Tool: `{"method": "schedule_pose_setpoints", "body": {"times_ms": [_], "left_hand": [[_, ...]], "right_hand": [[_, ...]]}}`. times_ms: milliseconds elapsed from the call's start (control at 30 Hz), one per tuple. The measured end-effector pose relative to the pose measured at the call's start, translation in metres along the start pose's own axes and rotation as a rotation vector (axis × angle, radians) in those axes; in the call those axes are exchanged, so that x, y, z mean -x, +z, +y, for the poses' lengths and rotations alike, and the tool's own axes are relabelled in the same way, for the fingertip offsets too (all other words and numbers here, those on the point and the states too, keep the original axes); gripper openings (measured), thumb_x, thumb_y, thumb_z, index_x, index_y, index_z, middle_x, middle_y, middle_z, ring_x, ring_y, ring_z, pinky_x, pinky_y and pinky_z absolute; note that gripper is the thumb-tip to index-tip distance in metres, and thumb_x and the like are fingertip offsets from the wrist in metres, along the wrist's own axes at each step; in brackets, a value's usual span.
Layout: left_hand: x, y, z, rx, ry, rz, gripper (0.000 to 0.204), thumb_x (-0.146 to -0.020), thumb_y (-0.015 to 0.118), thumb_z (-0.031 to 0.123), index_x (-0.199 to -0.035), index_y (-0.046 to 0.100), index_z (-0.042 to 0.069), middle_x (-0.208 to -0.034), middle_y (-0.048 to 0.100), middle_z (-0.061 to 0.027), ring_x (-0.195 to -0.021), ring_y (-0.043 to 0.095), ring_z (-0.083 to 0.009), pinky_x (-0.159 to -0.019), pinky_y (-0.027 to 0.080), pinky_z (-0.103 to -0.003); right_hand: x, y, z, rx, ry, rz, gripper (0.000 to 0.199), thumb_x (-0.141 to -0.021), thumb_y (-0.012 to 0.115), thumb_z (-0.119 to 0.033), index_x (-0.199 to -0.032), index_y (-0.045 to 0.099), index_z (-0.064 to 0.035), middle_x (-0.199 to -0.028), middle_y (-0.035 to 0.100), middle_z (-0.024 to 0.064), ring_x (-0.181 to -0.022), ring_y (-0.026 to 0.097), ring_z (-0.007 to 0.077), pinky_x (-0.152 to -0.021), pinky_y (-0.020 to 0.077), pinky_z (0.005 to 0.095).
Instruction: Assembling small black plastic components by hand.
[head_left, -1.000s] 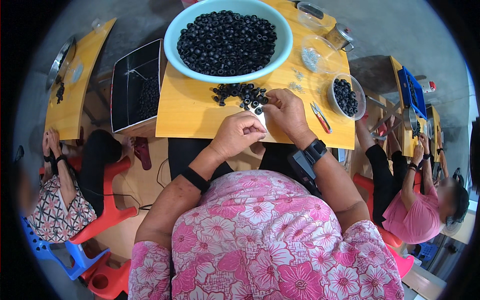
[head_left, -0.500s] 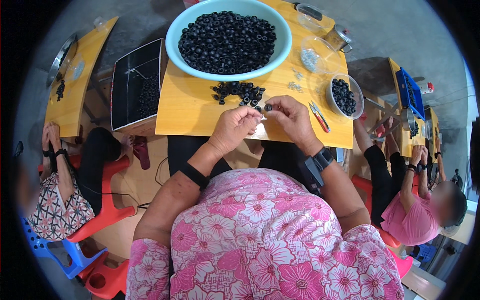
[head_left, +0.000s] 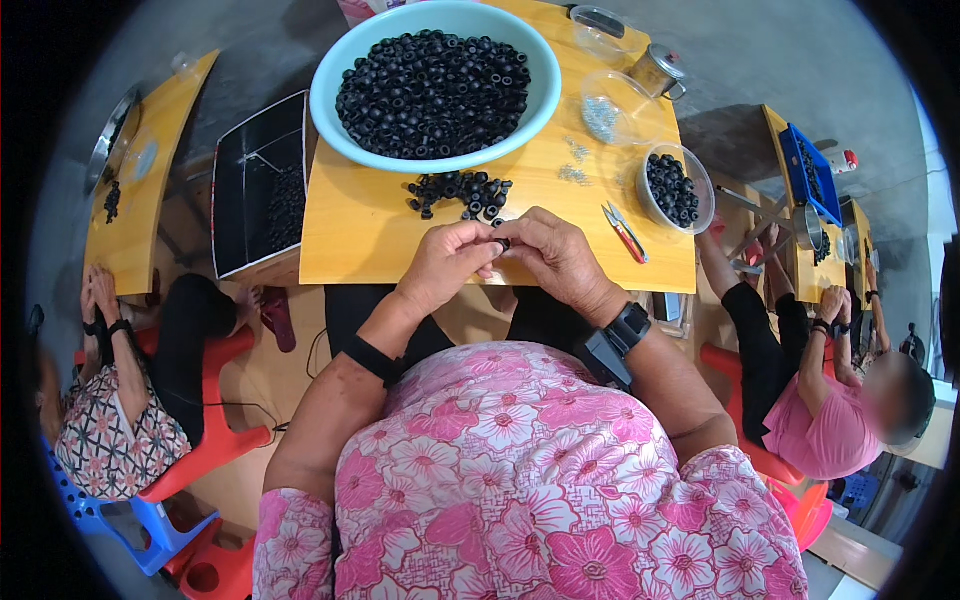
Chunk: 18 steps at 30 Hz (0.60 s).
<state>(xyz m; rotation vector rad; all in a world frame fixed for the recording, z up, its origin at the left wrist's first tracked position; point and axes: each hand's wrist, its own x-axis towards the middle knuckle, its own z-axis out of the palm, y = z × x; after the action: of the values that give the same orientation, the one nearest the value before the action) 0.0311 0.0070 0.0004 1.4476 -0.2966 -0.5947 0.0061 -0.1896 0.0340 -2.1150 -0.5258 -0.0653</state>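
Both hands meet above the near edge of the yellow table (head_left: 370, 250). Between thumb and fingers, my right hand (head_left: 558, 258) pinches a small black ring-shaped part (head_left: 503, 243). Against it are the closed fingertips of my left hand (head_left: 447, 262); whatever they hold is too small to make out. Just beyond the hands lies a loose pile of black parts (head_left: 462, 192). Behind that stands a large light-blue basin (head_left: 325, 120) full of the same black parts (head_left: 435, 95).
Right of my hands lie red-handled snips (head_left: 627, 235) and a clear tub (head_left: 706, 205) of black parts. Farther back are small silvery pieces (head_left: 575, 165), a clear container (head_left: 630, 125) and a metal mug (head_left: 657, 72). A box (head_left: 255, 185) stands left. People sit at tables on both sides.
My hands have come together, the right bringing the black part to the left fingertips. The whole view has shifted slightly, moving the table leftward in the picture.
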Motion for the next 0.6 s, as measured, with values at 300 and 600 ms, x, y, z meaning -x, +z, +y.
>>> {"method": "schedule_pose_setpoints", "body": {"times_ms": [300,600], "left_hand": [[0.0,0.004,-0.005,-0.009,0.044,0.034,0.014,-0.09,0.065,0.01,-0.097,0.064,-0.002,-0.082,0.063,-0.002,-0.07,0.059,-0.0061,-0.063,0.05,-0.021],[0.0,0.005,-0.005,-0.037,0.053,0.033,0.014,-0.089,0.066,0.01,-0.097,0.065,-0.002,-0.079,0.063,-0.0019,-0.068,0.058,-0.006,-0.064,0.052,-0.022]], "right_hand": [[0.0,-0.034,0.045,0.59,0.211,0.385,0.018,-0.078,0.065,-0.002,-0.096,0.069,-0.005,-0.085,0.062,0.0125,-0.075,0.062,0.0314,-0.067,0.0511,0.0379],[-0.008,-0.048,0.066,0.833,0.411,0.248,0.012,-0.082,0.061,-0.013,-0.086,0.07,-0.0064,-0.086,0.064,0.013,-0.08,0.063,0.034,-0.071,0.0514,0.0424]]}}
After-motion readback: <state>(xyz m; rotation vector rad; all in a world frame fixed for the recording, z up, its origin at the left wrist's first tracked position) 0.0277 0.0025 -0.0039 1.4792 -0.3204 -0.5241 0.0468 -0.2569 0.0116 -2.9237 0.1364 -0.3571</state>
